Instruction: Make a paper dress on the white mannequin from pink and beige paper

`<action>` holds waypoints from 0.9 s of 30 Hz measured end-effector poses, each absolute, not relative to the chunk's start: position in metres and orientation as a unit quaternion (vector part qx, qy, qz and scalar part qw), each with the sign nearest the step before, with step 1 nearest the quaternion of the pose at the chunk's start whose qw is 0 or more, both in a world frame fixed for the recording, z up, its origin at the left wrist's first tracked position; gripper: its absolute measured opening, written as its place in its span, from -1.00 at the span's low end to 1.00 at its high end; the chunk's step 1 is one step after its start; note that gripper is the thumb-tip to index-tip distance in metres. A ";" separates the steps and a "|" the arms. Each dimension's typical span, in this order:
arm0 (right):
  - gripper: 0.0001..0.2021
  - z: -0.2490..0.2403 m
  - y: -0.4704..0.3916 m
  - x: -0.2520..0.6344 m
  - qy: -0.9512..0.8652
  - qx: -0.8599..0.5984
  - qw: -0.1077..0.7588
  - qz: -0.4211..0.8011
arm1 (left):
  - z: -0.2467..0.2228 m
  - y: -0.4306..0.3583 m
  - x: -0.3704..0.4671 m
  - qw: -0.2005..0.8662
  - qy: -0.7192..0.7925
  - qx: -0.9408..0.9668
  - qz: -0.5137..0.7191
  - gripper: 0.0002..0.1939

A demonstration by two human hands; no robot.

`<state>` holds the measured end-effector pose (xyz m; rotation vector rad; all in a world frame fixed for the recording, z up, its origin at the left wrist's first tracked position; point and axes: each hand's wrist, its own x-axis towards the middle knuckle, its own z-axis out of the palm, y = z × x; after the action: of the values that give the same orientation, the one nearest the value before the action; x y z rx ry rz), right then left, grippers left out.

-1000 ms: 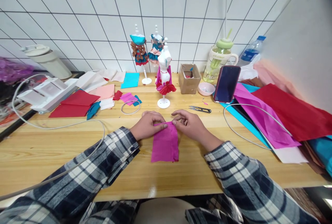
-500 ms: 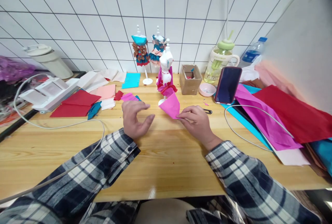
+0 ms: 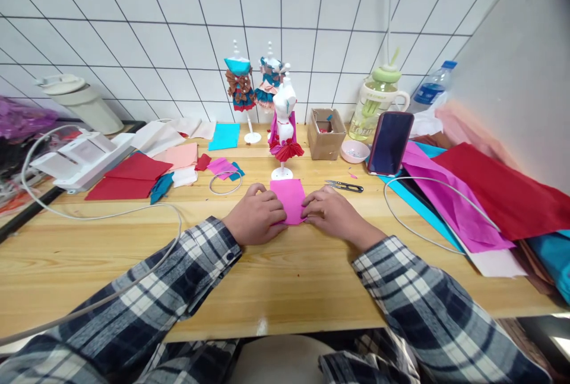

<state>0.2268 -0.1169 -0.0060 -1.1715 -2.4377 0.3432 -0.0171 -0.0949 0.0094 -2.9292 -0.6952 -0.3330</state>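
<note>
A square piece of bright pink cloth (image 3: pixel 290 201) lies flat on the wooden table in front of me. My left hand (image 3: pixel 257 215) is closed, its bent fingers on the cloth's left edge. At the right edge, my right hand (image 3: pixel 333 215) pinches the lower corner, thumb and fingertips together. Just beyond the cloth stands a small white dress-form mannequin (image 3: pixel 285 102) wearing a magenta and red ruffled skirt (image 3: pixel 287 150). Thread snips (image 3: pixel 345 186) lie beyond my right hand. A thin ring (image 3: pixel 225 183) rests beyond my left hand, near pink and teal scraps.
Two dressed mannequins (image 3: pixel 240 84) stand behind. Right of them are a cardboard box (image 3: pixel 327 140), a pink bowl (image 3: pixel 355 151), a jug (image 3: pixel 376 102) and a propped phone (image 3: pixel 390 143). Folded cloth (image 3: pixel 503 188) fills the right side. Red pieces (image 3: pixel 129 176) and a cable (image 3: pixel 146 209) lie left.
The pink cloth, previously lifted from one corner by my right hand, now lies flat nearer me. My left hand has moved right onto its edge and closed, uncovering the ring.
</note>
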 end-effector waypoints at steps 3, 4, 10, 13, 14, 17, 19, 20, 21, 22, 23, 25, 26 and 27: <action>-0.66 0.000 -0.122 0.223 -0.870 -0.437 0.197 0.118 | 0.009 -0.096 -0.016 0.058 -0.224 -0.966 -0.115 -0.78; -0.61 0.002 -0.124 0.221 -0.871 -0.438 0.190 0.118 | 0.009 -0.096 -0.016 0.057 -0.225 -0.966 -0.118 -0.77; -0.80 0.008 -0.131 0.216 -0.883 -0.426 0.155 0.122 | 0.010 -0.095 -0.016 0.055 -0.237 -0.962 -0.120 -0.74; -0.78 0.004 -0.127 0.219 -0.883 -0.420 0.165 0.129 | 0.011 -0.095 -0.017 0.047 -0.239 -0.963 -0.111 -0.75; -0.80 0.002 -0.126 0.220 -0.883 -0.418 0.166 0.133 | 0.011 -0.095 -0.016 0.044 -0.237 -0.965 -0.106 -0.74; -0.84 -0.003 -0.122 0.225 -0.877 -0.425 0.170 0.149 | 0.009 -0.094 -0.015 0.043 -0.225 -0.970 -0.081 -0.78; -0.79 -0.003 -0.122 0.227 -0.871 -0.431 0.181 0.151 | 0.007 -0.093 -0.014 0.049 -0.219 -0.973 -0.063 -0.81; -0.73 -0.001 -0.123 0.227 -0.868 -0.434 0.189 0.147 | 0.007 -0.093 -0.013 0.052 -0.217 -0.973 -0.057 -0.81; -0.66 0.002 -0.125 0.227 -0.868 -0.434 0.196 0.143 | 0.006 -0.092 -0.013 0.054 -0.217 -0.973 -0.055 -0.80; -0.60 0.004 -0.127 0.226 -0.869 -0.431 0.200 0.140 | 0.006 -0.092 -0.013 0.055 -0.217 -0.973 -0.054 -0.79; -0.56 0.007 -0.129 0.224 -0.871 -0.428 0.200 0.140 | 0.006 -0.092 -0.013 0.055 -0.216 -0.973 -0.056 -0.78; -0.57 0.011 -0.132 0.220 -0.876 -0.421 0.186 0.146 | 0.005 -0.091 -0.013 0.051 -0.213 -0.974 -0.061 -0.77; -0.61 0.012 -0.133 0.218 -0.879 -0.418 0.175 0.147 | 0.005 -0.091 -0.013 0.048 -0.211 -0.974 -0.063 -0.77; -0.67 0.011 -0.133 0.216 -0.882 -0.417 0.163 0.146 | 0.005 -0.091 -0.014 0.046 -0.210 -0.974 -0.065 -0.76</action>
<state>0.2158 -0.1331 0.0113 -1.1896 -2.5169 0.4151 -0.0137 -0.0908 0.0054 -2.9749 -0.6427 -0.1996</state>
